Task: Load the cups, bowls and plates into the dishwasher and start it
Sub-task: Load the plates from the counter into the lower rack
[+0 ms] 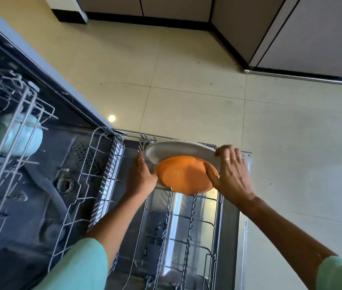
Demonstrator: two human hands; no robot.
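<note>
An orange plate point(183, 174) stands on edge between the tines at the far end of the pulled-out lower rack point(107, 164). Right behind it stands a larger white plate point(176, 149). My left hand point(142, 176) touches the left rims of both plates, index finger pointing up along the white one. My right hand point(231, 172) lies with spread, straight fingers against the right rims of the two plates. A pale blue bowl point(15, 135) sits upside down in the upper rack point(5, 105) at the left.
The open dishwasher door point(241, 237) lies flat under the lower rack. The tub with its spray arm point(46, 191) shows at the left. Beige tiled floor point(186, 84) spreads beyond the door, with cabinet fronts point(312, 34) at the top.
</note>
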